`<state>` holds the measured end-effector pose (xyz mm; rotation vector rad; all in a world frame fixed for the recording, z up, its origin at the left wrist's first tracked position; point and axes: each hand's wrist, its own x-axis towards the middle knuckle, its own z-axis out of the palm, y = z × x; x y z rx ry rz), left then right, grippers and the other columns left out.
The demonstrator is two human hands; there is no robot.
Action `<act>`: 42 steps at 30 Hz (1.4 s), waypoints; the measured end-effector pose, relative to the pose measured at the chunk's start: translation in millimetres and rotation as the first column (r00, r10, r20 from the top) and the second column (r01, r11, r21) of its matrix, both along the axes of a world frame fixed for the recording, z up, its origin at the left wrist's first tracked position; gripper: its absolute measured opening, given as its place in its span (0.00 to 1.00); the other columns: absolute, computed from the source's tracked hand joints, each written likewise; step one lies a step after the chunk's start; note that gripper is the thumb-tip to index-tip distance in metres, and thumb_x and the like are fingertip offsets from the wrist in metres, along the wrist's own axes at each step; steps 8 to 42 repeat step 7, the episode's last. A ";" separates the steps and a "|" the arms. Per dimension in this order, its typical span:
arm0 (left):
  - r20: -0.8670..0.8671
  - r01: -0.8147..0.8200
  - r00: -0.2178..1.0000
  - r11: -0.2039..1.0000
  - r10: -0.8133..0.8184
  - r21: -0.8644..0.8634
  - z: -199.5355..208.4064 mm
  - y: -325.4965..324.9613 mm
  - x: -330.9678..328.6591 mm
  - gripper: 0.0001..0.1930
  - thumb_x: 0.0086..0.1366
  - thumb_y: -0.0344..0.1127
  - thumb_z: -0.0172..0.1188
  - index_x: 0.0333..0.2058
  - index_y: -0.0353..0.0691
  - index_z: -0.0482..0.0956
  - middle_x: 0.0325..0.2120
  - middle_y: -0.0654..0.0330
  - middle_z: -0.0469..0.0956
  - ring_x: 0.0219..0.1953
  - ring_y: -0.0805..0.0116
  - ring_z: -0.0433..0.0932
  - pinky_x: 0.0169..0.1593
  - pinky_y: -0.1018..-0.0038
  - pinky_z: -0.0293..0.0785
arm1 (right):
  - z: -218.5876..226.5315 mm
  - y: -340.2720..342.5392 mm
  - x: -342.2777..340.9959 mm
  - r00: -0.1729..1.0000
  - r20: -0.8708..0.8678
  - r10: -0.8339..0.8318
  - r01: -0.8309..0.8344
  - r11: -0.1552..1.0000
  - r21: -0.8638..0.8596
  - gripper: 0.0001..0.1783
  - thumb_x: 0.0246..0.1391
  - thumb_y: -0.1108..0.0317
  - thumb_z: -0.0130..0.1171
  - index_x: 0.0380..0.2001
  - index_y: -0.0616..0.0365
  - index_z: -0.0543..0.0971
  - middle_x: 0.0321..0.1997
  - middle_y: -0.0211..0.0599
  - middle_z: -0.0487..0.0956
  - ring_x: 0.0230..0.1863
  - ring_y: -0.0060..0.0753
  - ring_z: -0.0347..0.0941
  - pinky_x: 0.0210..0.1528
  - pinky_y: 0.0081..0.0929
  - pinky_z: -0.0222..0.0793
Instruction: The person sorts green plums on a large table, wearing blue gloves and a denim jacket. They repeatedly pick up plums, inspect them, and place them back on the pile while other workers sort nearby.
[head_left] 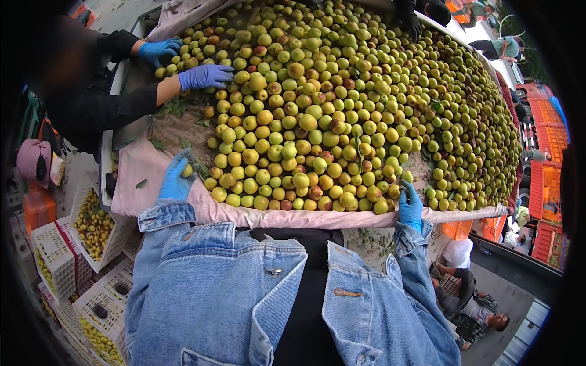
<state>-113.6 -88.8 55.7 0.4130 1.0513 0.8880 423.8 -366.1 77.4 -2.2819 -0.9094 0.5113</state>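
Observation:
A broad heap of small round yellow-green fruits (317, 122), some blushed red-brown and looking like jujubes, covers a cloth-lined table. My left hand (176, 177), in a blue glove, is at the near left edge, its fingers curled around one green jujube (187, 171). At the near right edge of the heap is my right hand (411, 206), also blue-gloved. Its fingers are bent and apart, with the tips close beside a green jujube (407, 176). I cannot see whether they touch it.
Pink cloth (143, 177) hangs over the near table edge. At the left, a person's blue glove (159, 50) and purple glove (206, 77) reach into the fruit. A dark glove (408, 21) shows at the far side. White crates (58, 253) of fruit stand lower left; orange crates (546, 146) are right.

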 end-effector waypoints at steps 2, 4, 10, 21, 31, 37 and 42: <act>0.154 -0.232 0.956 0.964 0.251 -0.131 -39.8 2.1 -72.6 0.14 0.66 0.34 0.51 0.49 0.37 0.71 0.40 0.58 0.76 0.34 0.69 0.75 0.29 0.82 0.73 | -5.6 -9.8 -0.9 1.000 -0.001 -0.013 0.013 1.000 0.023 0.16 0.56 0.73 0.52 0.48 0.58 0.75 0.43 0.41 0.79 0.45 0.29 0.73 0.49 0.24 0.68; 0.250 -0.357 0.890 0.924 0.381 -0.140 -79.3 -1.2 -192.2 0.15 0.67 0.34 0.48 0.50 0.34 0.71 0.43 0.54 0.76 0.35 0.65 0.78 0.30 0.76 0.78 | -4.9 -15.9 -4.9 1.000 0.003 -0.027 0.027 1.000 0.015 0.16 0.56 0.73 0.52 0.48 0.58 0.75 0.43 0.41 0.79 0.45 0.29 0.73 0.49 0.24 0.68; 0.236 -0.649 0.727 0.757 0.644 -0.067 -82.4 -8.7 -329.3 0.23 0.67 0.41 0.48 0.57 0.36 0.63 0.53 0.46 0.68 0.48 0.56 0.74 0.38 0.69 0.80 | 1.6 -6.4 -5.7 0.988 -0.089 -0.123 0.113 0.988 -0.110 0.15 0.58 0.72 0.52 0.48 0.55 0.75 0.44 0.41 0.79 0.46 0.28 0.73 0.49 0.20 0.67; 0.236 -0.649 0.727 0.757 0.644 -0.067 -82.4 -8.7 -329.3 0.23 0.67 0.41 0.48 0.57 0.36 0.63 0.53 0.46 0.68 0.48 0.56 0.74 0.38 0.69 0.80 | 1.6 -6.4 -5.7 0.988 -0.089 -0.123 0.113 0.988 -0.110 0.15 0.58 0.72 0.52 0.48 0.55 0.75 0.44 0.41 0.79 0.46 0.28 0.73 0.49 0.20 0.67; 0.236 -0.649 0.727 0.757 0.644 -0.067 -82.4 -8.7 -329.3 0.23 0.67 0.41 0.48 0.57 0.36 0.63 0.53 0.46 0.68 0.48 0.56 0.74 0.38 0.69 0.80 | 1.6 -6.4 -5.7 0.988 -0.089 -0.123 0.113 0.988 -0.110 0.15 0.58 0.72 0.52 0.48 0.55 0.75 0.44 0.41 0.79 0.46 0.28 0.73 0.49 0.20 0.67; 0.236 -0.649 0.727 0.757 0.644 -0.067 -82.4 -8.7 -329.3 0.23 0.67 0.41 0.48 0.57 0.36 0.63 0.53 0.46 0.68 0.48 0.56 0.74 0.38 0.69 0.80 | 1.6 -6.4 -5.7 0.988 -0.089 -0.123 0.113 0.988 -0.110 0.15 0.58 0.72 0.52 0.48 0.55 0.75 0.44 0.41 0.79 0.46 0.28 0.73 0.49 0.20 0.67; 0.236 -0.649 0.727 0.757 0.644 -0.067 -82.4 -8.7 -329.3 0.23 0.67 0.41 0.48 0.57 0.36 0.63 0.53 0.46 0.68 0.48 0.56 0.74 0.38 0.69 0.80 | 1.6 -6.4 -5.7 0.988 -0.089 -0.123 0.113 0.988 -0.110 0.15 0.58 0.72 0.52 0.48 0.55 0.75 0.44 0.41 0.79 0.46 0.28 0.73 0.49 0.20 0.67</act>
